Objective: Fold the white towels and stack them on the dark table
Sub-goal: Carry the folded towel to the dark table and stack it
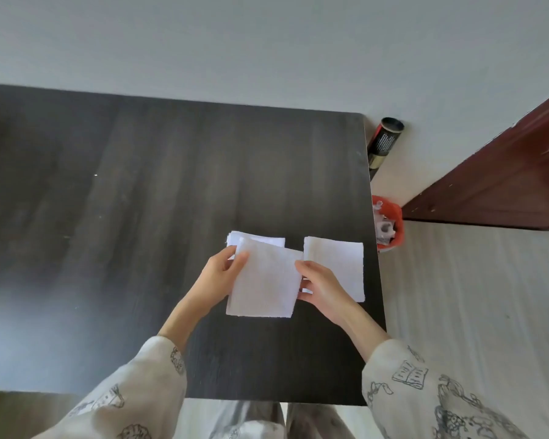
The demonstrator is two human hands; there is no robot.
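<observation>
I see the left hand (217,275) and right hand (319,285) each pinching an edge of a folded white towel (263,282), held above the dark table (140,201). Behind it lies what may be a stack of towels (257,239); another folded towel (336,264) rests alongside, right.

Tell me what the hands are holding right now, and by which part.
Both hold one folded white towel: left hand pinches its upper left edge, right hand its right edge.

Loose cream sleeves (425,391) carry dark line-drawn doodles, an open book (410,377) among them; pale grey trousers (254,419) below.
</observation>
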